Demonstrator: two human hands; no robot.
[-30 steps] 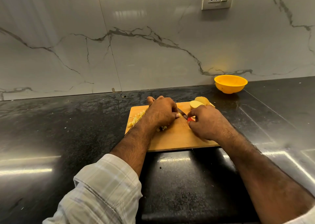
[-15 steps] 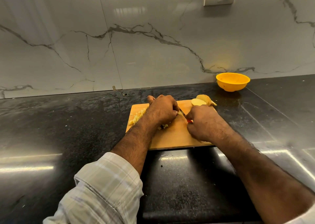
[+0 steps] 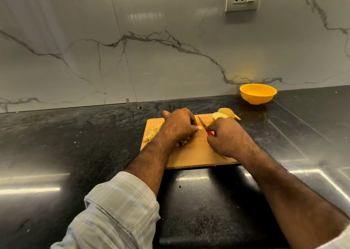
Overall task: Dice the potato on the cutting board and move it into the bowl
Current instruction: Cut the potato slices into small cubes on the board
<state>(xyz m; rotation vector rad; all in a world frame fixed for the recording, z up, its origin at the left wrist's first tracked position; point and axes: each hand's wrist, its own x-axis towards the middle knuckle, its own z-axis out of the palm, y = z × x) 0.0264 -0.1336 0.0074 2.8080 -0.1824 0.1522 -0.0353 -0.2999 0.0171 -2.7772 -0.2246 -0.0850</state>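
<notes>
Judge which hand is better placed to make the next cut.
Right. The right hand already grips the red-handled knife, blade beside the small potato piece that the left hand pins on the wooden cutting board.

Dim warm light, streaky glare on the glossy black counter [image 3: 56, 154], wide-angle bending at the edges.
</notes>
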